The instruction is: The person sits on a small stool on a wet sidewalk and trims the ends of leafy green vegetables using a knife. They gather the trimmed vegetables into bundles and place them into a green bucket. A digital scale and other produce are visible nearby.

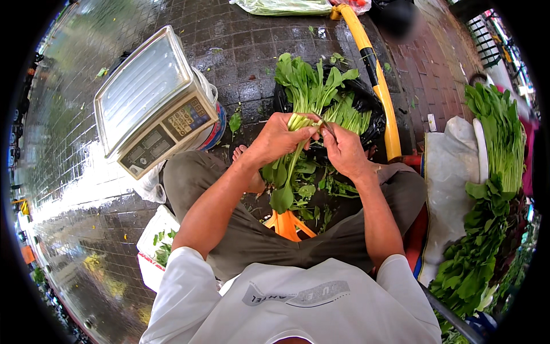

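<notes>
My left hand (281,137) is closed round a bunch of leafy greens (309,86), its pale stems turned toward me and its leaves pointing away. Fingers of my right hand (346,150) are pinched at the stem ends, close against the left fingertips. A thin dark blade-like piece (325,122) shows between the right thumb and fingers; its full shape is hidden. Beyond the hands, a black plastic bag (372,106) lies around more greens (350,114). Loose leaves (282,198) hang and lie below the hands, between my knees.
A weighing scale (143,86) stands at the left on a bucket (216,129). Near my left knee is a white box (154,229) with leaves. A yellow-and-black metal bar (381,86) curves past the bag. At right, greens (498,137) lie beside a whitish sack (452,166). The paving (240,46) is wet.
</notes>
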`<state>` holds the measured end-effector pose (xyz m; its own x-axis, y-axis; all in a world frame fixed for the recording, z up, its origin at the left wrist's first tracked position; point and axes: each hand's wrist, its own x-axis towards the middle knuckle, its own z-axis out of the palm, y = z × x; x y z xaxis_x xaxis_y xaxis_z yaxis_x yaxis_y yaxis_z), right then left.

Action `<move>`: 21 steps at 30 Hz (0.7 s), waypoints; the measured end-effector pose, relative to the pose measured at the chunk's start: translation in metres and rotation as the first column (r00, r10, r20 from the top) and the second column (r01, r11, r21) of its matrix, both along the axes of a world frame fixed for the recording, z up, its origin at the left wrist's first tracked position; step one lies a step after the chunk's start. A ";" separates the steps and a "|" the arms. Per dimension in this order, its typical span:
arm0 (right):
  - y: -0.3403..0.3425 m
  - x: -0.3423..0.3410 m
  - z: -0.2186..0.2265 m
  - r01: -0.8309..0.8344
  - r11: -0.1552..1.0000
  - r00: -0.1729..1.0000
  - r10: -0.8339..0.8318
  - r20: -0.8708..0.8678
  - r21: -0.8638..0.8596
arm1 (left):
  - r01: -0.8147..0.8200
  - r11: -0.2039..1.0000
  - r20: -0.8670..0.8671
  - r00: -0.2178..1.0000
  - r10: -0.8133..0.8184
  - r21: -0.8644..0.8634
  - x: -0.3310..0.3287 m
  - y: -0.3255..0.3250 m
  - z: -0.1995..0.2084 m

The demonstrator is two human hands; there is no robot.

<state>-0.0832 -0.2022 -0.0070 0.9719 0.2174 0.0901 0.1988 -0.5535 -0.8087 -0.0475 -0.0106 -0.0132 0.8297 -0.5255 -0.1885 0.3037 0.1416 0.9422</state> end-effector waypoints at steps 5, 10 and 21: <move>-0.001 -0.001 -0.001 -0.044 0.999 0.999 0.044 -0.008 -0.017 | 0.045 0.998 -0.080 0.996 -0.048 -0.041 -0.001 0.003 0.001; -0.001 -0.002 -0.002 -0.067 0.998 0.998 0.067 0.017 -0.007 | 0.068 0.996 -0.093 0.993 -0.074 -0.062 -0.002 0.004 0.005; 0.004 -0.004 -0.016 -0.062 0.998 0.998 0.062 0.001 0.005 | 0.080 0.993 -0.127 0.988 -0.091 -0.088 -0.007 0.007 0.008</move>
